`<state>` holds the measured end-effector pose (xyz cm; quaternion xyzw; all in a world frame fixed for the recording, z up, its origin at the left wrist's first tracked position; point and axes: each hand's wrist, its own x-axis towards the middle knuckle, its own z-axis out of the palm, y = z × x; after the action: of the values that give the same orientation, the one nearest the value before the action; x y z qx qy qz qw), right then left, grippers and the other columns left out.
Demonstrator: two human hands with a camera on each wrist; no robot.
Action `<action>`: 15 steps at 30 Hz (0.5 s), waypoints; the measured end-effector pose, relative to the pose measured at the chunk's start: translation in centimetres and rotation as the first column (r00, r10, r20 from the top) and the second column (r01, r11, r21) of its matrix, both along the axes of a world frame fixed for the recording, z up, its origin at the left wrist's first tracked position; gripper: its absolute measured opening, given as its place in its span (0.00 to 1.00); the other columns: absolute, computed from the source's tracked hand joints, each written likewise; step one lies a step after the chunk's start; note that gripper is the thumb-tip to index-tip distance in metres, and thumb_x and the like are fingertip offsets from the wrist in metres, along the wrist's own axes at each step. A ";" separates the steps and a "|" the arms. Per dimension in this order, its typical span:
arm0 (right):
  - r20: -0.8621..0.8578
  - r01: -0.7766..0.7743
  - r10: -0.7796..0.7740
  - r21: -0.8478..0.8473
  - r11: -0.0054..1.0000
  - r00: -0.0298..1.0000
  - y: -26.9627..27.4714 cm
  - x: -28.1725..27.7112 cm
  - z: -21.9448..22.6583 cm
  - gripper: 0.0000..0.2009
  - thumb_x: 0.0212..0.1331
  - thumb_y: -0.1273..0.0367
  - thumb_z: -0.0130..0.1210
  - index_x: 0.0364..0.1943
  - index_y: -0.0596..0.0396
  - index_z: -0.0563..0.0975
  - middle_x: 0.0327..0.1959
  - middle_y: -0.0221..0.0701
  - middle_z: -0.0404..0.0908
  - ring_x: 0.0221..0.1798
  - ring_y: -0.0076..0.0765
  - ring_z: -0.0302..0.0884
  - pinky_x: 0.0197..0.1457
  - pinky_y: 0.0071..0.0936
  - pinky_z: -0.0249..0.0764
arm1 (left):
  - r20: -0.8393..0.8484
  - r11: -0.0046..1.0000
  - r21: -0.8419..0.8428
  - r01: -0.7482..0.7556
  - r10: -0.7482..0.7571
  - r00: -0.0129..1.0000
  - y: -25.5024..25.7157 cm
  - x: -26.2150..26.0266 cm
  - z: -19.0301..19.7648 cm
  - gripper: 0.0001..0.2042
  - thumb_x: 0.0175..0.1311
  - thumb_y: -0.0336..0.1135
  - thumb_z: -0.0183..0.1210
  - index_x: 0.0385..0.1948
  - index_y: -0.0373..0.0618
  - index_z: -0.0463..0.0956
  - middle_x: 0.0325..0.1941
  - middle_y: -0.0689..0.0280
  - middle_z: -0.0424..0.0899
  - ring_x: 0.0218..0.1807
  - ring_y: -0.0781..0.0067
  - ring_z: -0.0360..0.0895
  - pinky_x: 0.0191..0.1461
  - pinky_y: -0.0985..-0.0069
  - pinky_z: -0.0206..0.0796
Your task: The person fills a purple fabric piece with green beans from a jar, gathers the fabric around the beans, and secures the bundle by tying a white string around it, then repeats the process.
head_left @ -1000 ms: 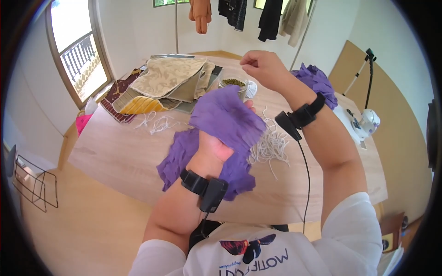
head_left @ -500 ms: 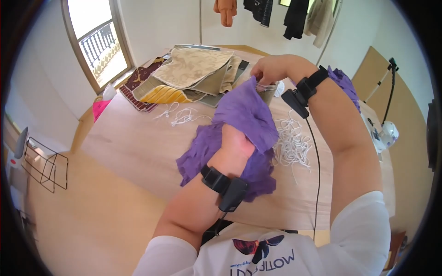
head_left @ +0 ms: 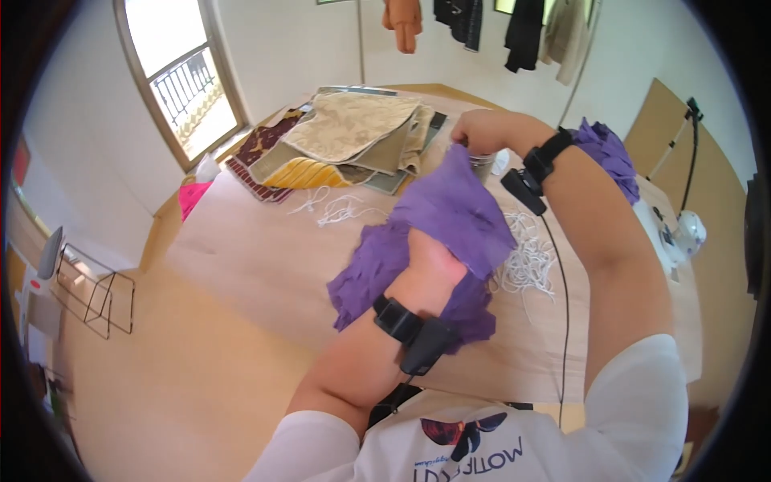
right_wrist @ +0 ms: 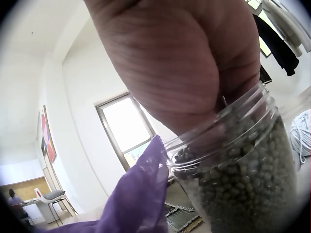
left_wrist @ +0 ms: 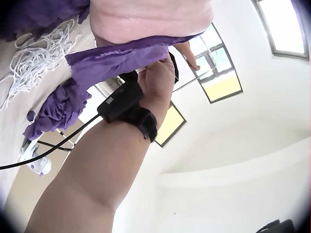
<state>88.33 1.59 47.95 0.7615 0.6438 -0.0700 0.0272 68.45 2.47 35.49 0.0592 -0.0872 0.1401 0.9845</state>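
A thin purple cloth (head_left: 462,197) drapes over my left hand (head_left: 434,261), hiding its fingers; the heel of that palm shows close up in the left wrist view. More crumpled purple fabric (head_left: 361,269) lies on the table beneath it. Beyond the draped cloth's far corner, my right hand (head_left: 482,131) reaches down into the mouth of a clear glass jar (right_wrist: 269,109). Small green beans (right_wrist: 238,187) fill much of the jar. The right fingers dip among them, and how they close there I cannot tell.
White string (head_left: 526,265) lies in a loose tangle right of the cloth, with shorter strings (head_left: 341,210) on the left. Stacked fabric pieces (head_left: 353,128) sit at the back left. A purple bundle (head_left: 606,157) and a white device (head_left: 689,231) stand at the right.
My right hand has come down from above the table and gone into the jar. The draped cloth and left hand have moved closer to it. The view has swung left.
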 end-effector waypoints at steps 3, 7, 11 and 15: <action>-0.019 0.032 -0.031 0.031 0.999 0.999 -0.1 0.2 -0.3 0.09 0.42 0.73 0.59 0.30 0.55 0.82 0.24 0.38 0.81 0.27 0.41 0.75 0.33 0.37 0.71 | -0.023 1.000 0.013 0.004 -0.003 1.000 -0.1 0.0 0.2 0.14 0.72 0.42 0.49 0.51 0.44 0.72 0.50 0.63 0.79 0.52 0.63 0.77 0.60 0.64 0.69; -0.140 0.171 -0.166 0.021 0.985 0.976 -0.1 -0.1 0.1 0.10 0.42 0.75 0.60 0.32 0.55 0.84 0.23 0.32 0.82 0.25 0.33 0.77 0.30 0.31 0.73 | -0.020 0.999 0.039 0.028 -0.027 0.999 0.2 0.0 -0.4 0.15 0.71 0.42 0.49 0.50 0.43 0.72 0.49 0.60 0.80 0.51 0.62 0.77 0.60 0.64 0.69; -0.309 0.223 -0.207 0.018 0.975 0.928 -0.3 0.1 0.6 0.10 0.43 0.78 0.61 0.33 0.57 0.84 0.24 0.27 0.82 0.26 0.25 0.79 0.29 0.24 0.76 | 0.009 0.997 0.050 0.053 -0.054 0.999 0.4 0.3 -0.2 0.16 0.70 0.41 0.49 0.50 0.38 0.72 0.49 0.57 0.79 0.51 0.60 0.76 0.60 0.65 0.68; -0.443 0.266 -0.263 -0.056 0.962 0.857 -0.3 0.1 1.0 0.11 0.44 0.79 0.62 0.35 0.58 0.83 0.27 0.28 0.83 0.28 0.25 0.81 0.32 0.22 0.78 | 0.098 0.994 0.044 0.102 -0.106 0.990 0.5 0.6 -0.4 0.17 0.70 0.40 0.48 0.50 0.36 0.71 0.49 0.54 0.79 0.51 0.60 0.76 0.60 0.65 0.68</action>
<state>88.47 1.29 48.96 0.8061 0.5224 -0.2436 -0.1339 69.01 2.97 35.12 0.0664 -0.1421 0.0896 0.9836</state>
